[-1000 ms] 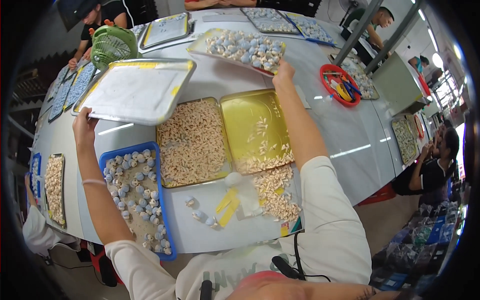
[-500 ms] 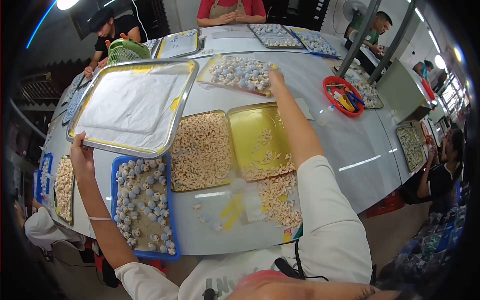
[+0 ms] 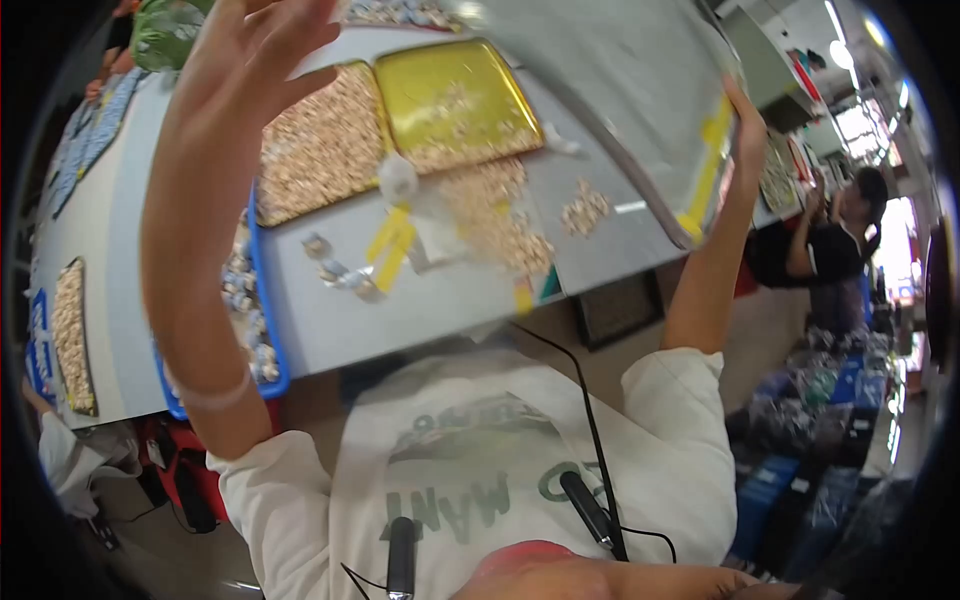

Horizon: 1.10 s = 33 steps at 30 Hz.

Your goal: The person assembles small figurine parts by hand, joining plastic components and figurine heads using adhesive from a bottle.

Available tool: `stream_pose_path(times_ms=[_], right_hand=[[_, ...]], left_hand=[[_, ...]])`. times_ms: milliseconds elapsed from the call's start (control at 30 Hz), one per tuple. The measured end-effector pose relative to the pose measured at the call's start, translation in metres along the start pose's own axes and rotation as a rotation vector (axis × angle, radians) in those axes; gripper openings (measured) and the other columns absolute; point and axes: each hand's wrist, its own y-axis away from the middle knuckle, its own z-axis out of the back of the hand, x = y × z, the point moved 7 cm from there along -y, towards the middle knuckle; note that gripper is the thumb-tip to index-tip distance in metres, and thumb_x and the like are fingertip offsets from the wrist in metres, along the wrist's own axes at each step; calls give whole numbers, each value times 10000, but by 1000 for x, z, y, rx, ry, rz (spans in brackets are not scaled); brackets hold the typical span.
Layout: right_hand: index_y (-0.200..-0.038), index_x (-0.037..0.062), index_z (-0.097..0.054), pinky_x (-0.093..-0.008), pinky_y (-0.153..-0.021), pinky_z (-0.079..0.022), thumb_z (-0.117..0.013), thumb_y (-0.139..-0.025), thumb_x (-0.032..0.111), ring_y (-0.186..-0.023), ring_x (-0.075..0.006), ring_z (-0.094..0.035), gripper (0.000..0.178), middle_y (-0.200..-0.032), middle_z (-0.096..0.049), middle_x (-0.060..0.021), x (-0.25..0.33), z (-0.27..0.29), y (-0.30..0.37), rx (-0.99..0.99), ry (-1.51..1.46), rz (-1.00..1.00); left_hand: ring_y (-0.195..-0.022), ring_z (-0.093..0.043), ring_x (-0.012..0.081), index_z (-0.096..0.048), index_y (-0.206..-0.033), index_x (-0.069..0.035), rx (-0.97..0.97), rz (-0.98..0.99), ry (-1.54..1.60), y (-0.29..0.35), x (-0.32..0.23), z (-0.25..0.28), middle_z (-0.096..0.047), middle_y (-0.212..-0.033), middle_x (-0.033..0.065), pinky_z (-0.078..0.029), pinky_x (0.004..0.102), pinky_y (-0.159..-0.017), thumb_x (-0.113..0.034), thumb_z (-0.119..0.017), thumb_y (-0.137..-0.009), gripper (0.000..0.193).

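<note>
My right hand (image 3: 745, 125) grips the right edge of a large lined tray (image 3: 640, 110) with yellow tape at its corners; the tray is held tilted above the table at the upper right, its far side cut off by the picture. Raised at the upper left, my left hand (image 3: 275, 45) is open with fingers apart and holds nothing. Below it lies a tray of small beige pieces (image 3: 320, 140), beside a gold tray (image 3: 450, 80) with a few such pieces. My left forearm partly hides a blue tray (image 3: 268, 320) of blue-and-beige pieces.
Loose beige pieces (image 3: 500, 210) lie before the gold tray, with a smaller heap (image 3: 585, 208) to the right. Yellow tape strips (image 3: 390, 250) and several blue-and-beige pieces (image 3: 345, 275) lie near the table edge. A co-worker (image 3: 835, 235) sits at right; another tray (image 3: 72, 330) stands far left.
The lined tray has gone from my left hand on the left to my right hand on the right. My right hand has let go of the tray of blue-and-beige pieces. The view has shifted.
</note>
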Motion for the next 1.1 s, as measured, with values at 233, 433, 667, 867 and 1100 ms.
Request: stream_pose_path(times_ms=[233, 433, 667, 867, 1100], right_hand=[[-1167, -17, -441, -391, -837, -443, -503, -784, 83, -989, -288, -527, 401, -1088, -525, -151, -128, 251, 76, -347, -137, -169], [-1226, -34, -339, -509, -882, -418, -444, -782, 21, -1030, -371, -498, 459, -1198, -430, -195, -187, 290, 118, -600, -202, -161], [-1184, -60, -380, -400, -847, -438, -507, -812, 96, -991, -337, -520, 423, -1208, -411, -222, -204, 278, 101, -595, 88, -112], [-1124, -50, -453, -392, -854, -390, -618, -759, 155, -1028, -285, -452, 450, -1038, -509, -191, -132, 244, 107, -829, 1128, 215], [-898, 52, -628, -323, -792, -385, -643, -697, 52, -865, -212, -483, 202, -861, -560, -44, -109, 5, 135, 200, 835, 348]], left_hand=[[-763, -533, 227, -460, -870, -45, -63, 239, 578, 128, -72, -48, -521, -875, 110, -449, 286, -719, -170, -475, -854, 127], [-615, -481, 149, -448, -691, -100, -311, 863, 1056, 152, -91, -65, -501, -718, 15, -427, 251, -670, -104, -498, -834, 151], [-528, -429, 106, -409, -629, -101, -312, 891, 883, 131, -71, -74, -440, -623, 8, -374, 205, -487, -43, -423, -819, 199], [-465, -375, 87, -395, -619, -90, -390, 1034, 702, 121, -51, -69, -380, -567, -22, -357, 165, -450, -42, -411, -789, 177], [-571, -419, 125, -436, -704, -68, -293, 753, 842, 114, -6, -63, -422, -651, 11, -363, 213, -528, -47, -436, -787, 86]])
